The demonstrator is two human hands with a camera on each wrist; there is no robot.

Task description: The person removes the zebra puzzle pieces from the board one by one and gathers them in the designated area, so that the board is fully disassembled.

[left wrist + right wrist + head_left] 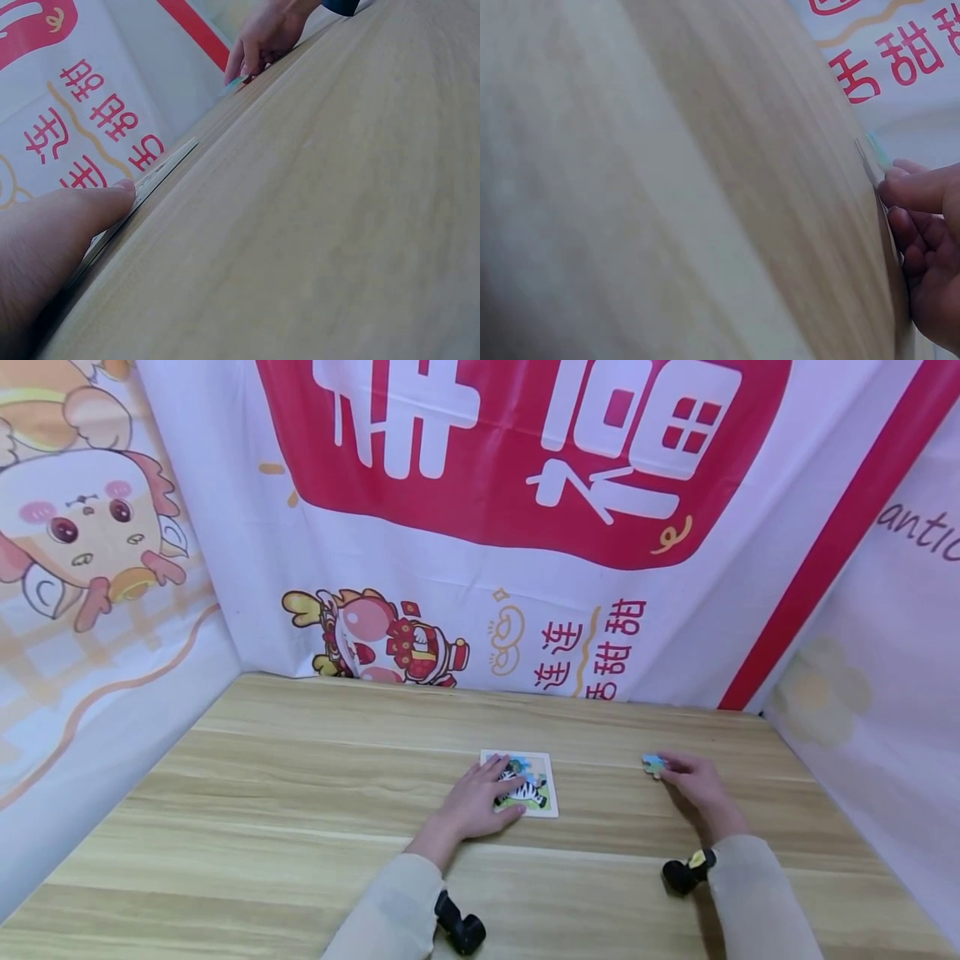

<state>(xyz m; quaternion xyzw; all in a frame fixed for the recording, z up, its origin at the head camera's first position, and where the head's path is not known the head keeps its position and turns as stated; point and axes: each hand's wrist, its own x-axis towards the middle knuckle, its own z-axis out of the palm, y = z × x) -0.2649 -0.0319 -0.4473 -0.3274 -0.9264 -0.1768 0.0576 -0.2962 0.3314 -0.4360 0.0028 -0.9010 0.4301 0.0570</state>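
Note:
A small square puzzle board [553,793] with a pale rim lies on the table, showing a zebra [525,792] on green ground under a blue patch. My left hand [480,797] rests over its left side, fingers spread across the picture and hiding part of it. In the left wrist view the thumb [101,204] lies along the board's edge. Off to the right, my right hand [693,779] pinches a blue-and-green jigsaw piece [654,766] between thumb and fingers, low over the table. Edge-on in the right wrist view, the piece [877,154] shows as a thin strip.
The wood-grain table [315,777] spreads around both hands. A white cloth backdrop [480,556] with red printing rises behind its far edge, and printed cloth walls stand on the left and right. A black wrist camera [459,925] sits at the left sleeve, another [684,875] at the right.

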